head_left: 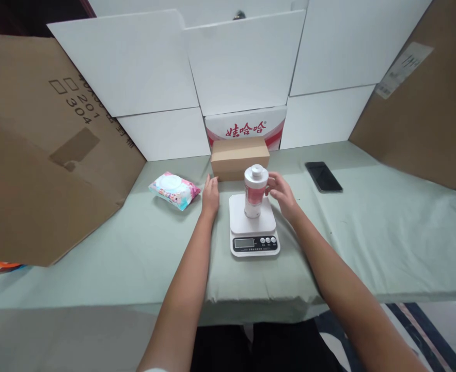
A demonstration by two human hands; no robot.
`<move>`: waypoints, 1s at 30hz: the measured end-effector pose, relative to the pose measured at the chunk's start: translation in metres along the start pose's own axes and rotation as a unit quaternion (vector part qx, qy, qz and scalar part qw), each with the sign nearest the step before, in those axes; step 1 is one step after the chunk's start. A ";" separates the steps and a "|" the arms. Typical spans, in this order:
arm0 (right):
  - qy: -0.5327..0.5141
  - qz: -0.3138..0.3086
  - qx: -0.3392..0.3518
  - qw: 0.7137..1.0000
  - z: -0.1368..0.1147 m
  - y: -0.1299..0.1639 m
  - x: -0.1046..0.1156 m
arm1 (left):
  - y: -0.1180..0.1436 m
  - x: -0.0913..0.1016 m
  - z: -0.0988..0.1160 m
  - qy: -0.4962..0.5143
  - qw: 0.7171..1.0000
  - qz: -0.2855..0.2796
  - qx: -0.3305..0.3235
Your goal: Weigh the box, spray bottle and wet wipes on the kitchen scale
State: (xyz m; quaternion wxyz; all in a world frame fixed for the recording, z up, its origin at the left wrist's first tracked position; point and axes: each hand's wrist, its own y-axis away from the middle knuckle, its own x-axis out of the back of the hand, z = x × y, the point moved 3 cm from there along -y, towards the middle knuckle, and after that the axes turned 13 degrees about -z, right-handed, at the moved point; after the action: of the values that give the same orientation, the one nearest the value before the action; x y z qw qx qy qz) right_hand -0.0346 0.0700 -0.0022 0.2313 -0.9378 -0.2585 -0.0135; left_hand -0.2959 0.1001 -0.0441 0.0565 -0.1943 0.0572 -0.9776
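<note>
A white kitchen scale [252, 223] sits on the cloth in front of me, its display and buttons facing me. Upright on its platform stands a white bottle with a pink band and white cap [255, 194]. My right hand [282, 194] is just right of the bottle, fingers loosely curved and apart; whether a fingertip touches it I cannot tell. On the other side, my left hand [211, 196] rests edge-down on the cloth, fingers stretched out and holding nothing. Its fingertips are by the lower left corner of a small brown cardboard box [239, 157], behind the scale.
Left of my left hand lies a pack of wet wipes [174, 190]. A dark smartphone [324, 177] lies at the right. Large cardboard panels [57, 155] flank the table, with white boards [247, 62] along the back and a red-lettered carton [247, 126] behind the small box.
</note>
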 end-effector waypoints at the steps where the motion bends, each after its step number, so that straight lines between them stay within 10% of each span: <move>1: -0.015 0.029 0.006 0.999 0.003 0.000 0.004 | 0.000 0.000 0.000 -0.001 1.000 0.000 0.001; 13: -0.042 0.159 -0.017 0.986 0.004 -0.002 0.018 | 0.002 0.001 0.002 0.004 1.000 0.002 -0.008; 30: 0.025 -0.099 -0.044 0.994 -0.008 -0.003 -0.010 | 0.002 0.000 0.002 -0.007 1.000 0.004 -0.017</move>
State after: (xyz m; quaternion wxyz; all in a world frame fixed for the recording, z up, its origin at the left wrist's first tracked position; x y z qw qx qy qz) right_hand -0.0438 0.0634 0.0049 0.1937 -0.9162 -0.3436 -0.0708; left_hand -0.2950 0.0975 -0.0424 0.0576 -0.2014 0.0741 -0.9750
